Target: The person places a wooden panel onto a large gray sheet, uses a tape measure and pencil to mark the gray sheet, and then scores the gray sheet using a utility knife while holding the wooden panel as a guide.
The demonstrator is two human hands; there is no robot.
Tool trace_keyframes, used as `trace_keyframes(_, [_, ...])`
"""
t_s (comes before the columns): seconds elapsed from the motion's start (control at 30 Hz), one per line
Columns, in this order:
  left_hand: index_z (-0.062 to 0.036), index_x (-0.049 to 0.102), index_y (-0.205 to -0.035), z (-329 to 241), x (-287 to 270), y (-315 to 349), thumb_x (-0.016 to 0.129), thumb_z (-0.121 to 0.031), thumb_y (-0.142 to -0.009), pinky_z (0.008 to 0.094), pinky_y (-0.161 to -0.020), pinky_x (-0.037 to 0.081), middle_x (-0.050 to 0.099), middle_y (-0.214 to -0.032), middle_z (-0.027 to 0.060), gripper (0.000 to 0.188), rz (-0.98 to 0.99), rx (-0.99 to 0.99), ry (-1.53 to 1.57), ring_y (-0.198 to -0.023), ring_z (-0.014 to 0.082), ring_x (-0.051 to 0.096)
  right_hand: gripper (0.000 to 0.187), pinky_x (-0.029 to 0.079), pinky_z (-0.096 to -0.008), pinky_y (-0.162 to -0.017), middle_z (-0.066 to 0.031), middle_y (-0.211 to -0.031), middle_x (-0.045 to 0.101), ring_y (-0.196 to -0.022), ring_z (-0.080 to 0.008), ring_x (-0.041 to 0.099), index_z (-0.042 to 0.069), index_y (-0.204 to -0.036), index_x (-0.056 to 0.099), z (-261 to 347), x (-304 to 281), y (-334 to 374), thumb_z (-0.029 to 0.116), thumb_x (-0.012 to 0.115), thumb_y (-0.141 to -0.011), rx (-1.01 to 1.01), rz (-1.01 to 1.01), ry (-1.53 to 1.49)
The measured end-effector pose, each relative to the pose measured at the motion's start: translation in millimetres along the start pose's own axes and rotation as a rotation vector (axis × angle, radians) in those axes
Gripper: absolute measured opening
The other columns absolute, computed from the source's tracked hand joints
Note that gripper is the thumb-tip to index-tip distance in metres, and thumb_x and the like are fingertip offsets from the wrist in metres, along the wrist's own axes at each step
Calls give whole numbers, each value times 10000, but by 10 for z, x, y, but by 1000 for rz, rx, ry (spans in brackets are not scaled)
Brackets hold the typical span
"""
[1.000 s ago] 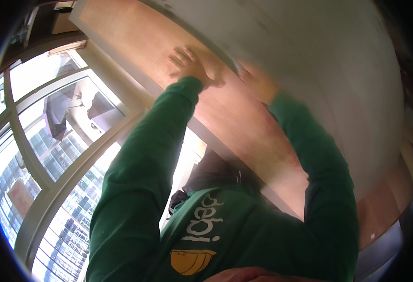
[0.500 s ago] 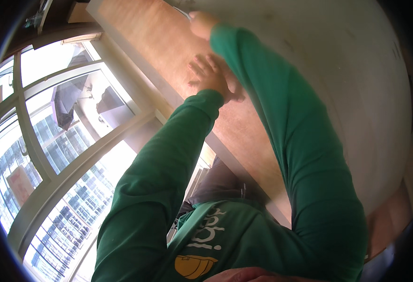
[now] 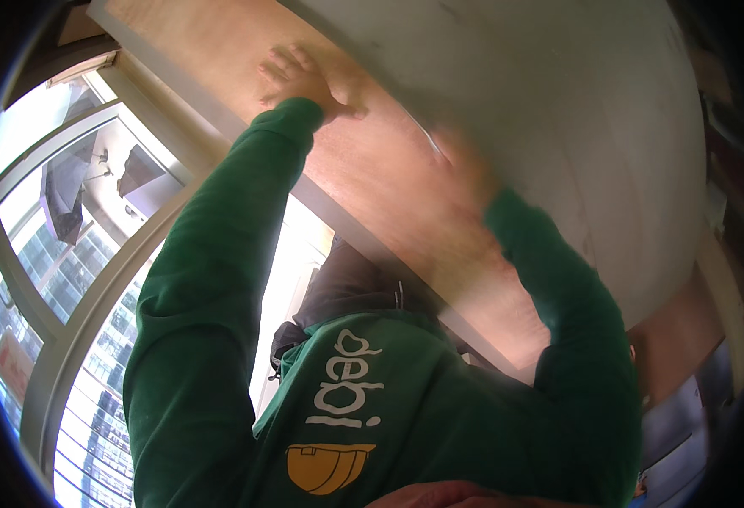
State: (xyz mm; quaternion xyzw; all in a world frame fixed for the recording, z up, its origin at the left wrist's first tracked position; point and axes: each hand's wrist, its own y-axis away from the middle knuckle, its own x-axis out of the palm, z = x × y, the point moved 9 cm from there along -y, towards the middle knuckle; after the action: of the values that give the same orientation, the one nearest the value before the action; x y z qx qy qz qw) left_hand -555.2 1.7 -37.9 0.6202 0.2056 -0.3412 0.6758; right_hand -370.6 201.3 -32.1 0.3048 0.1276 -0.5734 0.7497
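Observation:
My left hand (image 3: 302, 83) lies flat with fingers spread on a tan, wood-toned panel (image 3: 207, 55). Farther right, my right hand (image 3: 465, 169) is smeared by motion where the panel meets a grey-white surface (image 3: 575, 110). It is closed on a thin, pale, blade-like tool (image 3: 429, 137), whose narrow bright edge runs along that joint. The tool's handle, if any, is hidden in the fingers. Both arms wear green sleeves.
On the left, large framed windows (image 3: 92, 288) give onto a building outside. A pale edge strip (image 3: 363, 237) borders the panel on my side. Brown boarding (image 3: 677, 356) shows at the lower right.
My right hand has swept from the far end of the joint back toward me with the tool, and the arm has bent. My left hand stays flat on the panel; the view has shifted.

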Motion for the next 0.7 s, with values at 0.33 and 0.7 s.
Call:
trace_keyframes(0.33, [7,-94,-1516,-40,19,25,838,-671,-525,713,-998,342,-80,-1565,308,1520,-20,-38,-32,-1442,516,-65,325,489,-432,-871,-246,-1050,640,-1006,-385,622,18,-1269,539,-99,-655,1101,149,458,-982,155,-60,37])
trace_keyframes(0.7, [85,-102,-1483,-108,45,59,807,-751,-502,588,-1149,158,-56,-1521,399,1577,-80,45,-63,-1388,624,-20,212,484,-468,-749,-193,-936,662,-849,-381,628,72,-1027,599,417,-35,-1397,211,469,-932,99,-35,-152])
